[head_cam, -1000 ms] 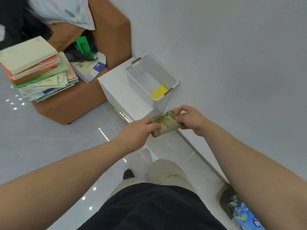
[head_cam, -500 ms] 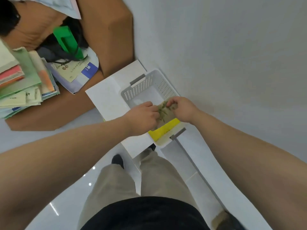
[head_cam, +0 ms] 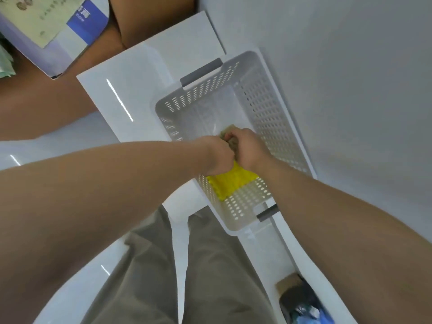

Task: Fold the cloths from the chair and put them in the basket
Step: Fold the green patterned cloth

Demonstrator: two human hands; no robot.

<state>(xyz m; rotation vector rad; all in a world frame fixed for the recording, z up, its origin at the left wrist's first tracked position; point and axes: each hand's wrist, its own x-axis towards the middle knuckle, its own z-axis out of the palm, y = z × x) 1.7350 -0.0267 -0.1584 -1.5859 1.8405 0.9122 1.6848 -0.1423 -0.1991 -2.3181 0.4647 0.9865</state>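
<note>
A white perforated basket point(head_cam: 268, 118) with grey handles stands on a white cabinet top point(head_cam: 131, 90) against the wall. Both my hands are down inside it. My left hand point(head_cam: 216, 155) and my right hand point(head_cam: 247, 148) are closed together on a small folded olive-green patterned cloth point(head_cam: 228, 134), of which only a corner shows between the fingers. A folded yellow cloth point(head_cam: 230, 182) lies on the basket floor at the near end, just below my hands. The far half of the basket floor is bare.
A brown chair point(head_cam: 70, 94) stands at the upper left with a booklet point(head_cam: 46, 26) lying on it. The grey wall point(head_cam: 350, 90) runs along the basket's right side. My legs are below, and a dark bag point(head_cam: 301, 302) sits on the floor at lower right.
My hands have carried the folded green cloth from above the floor into the basket and lowered it to the bottom beside the yellow cloth. The view has tilted down and closer.
</note>
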